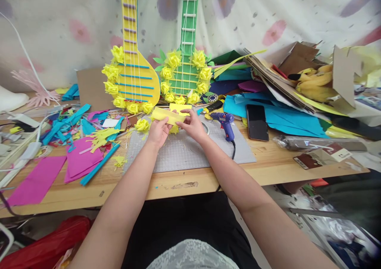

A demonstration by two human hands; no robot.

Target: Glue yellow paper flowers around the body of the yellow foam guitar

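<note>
A strip of yellow paper (167,116) is stretched between my two hands above the grey cutting mat (184,154). My left hand (159,132) pinches its lower edge on the left, and my right hand (193,124) grips its right end. Behind the strip lies another yellow piece (180,107). A yellow paper flower (142,125) sits just left of my left hand. To the right of my hands, a blue glue gun (224,122) rests on the mat, with a roll of tape (206,128) partly hidden by my right hand.
Yellow (137,76) and green (188,72) guitar shapes with yellow flowers stand at the back. Pink sheets (38,179) and paper scraps cover the left. A phone (257,122), blue paper (294,120) and stacked cardboard (276,78) are on the right.
</note>
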